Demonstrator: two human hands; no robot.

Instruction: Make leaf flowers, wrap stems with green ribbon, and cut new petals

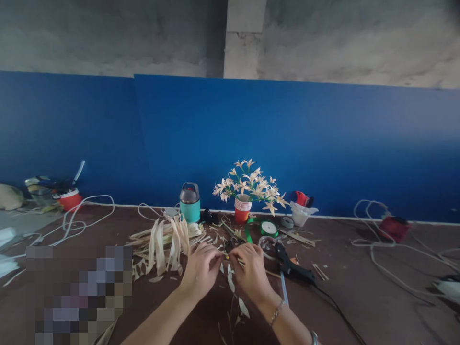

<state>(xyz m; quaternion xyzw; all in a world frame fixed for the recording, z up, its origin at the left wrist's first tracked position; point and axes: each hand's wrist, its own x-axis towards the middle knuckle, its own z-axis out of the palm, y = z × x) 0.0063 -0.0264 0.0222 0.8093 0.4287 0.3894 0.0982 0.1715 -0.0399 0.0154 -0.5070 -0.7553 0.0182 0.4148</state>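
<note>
Both my hands meet at the middle of the table, fingertips nearly touching. My left hand (201,269) is closed in a pinch; what its fingertips hold is too small to make out. My right hand (251,269) pinches a thin pale stick (241,261). Between the two hands shows a tiny yellow piece (227,257), seemingly at the stick's end. Under them lie pale leaf-shaped husk pieces (243,307). Left of my left hand is a heap of dried corn husks (167,242). Beside my right hand rests a black glue gun (293,268) with a clear glue stick nearby.
Behind my hands, stacked paper cups (242,211) hold pale husk flowers (251,183). Around them are a teal lidded container (190,208), a green ribbon roll (269,229), scissors (230,244) and a white plastic cup (300,214). White cables (375,254) cross the right side. A blue panel (251,129) borders the back.
</note>
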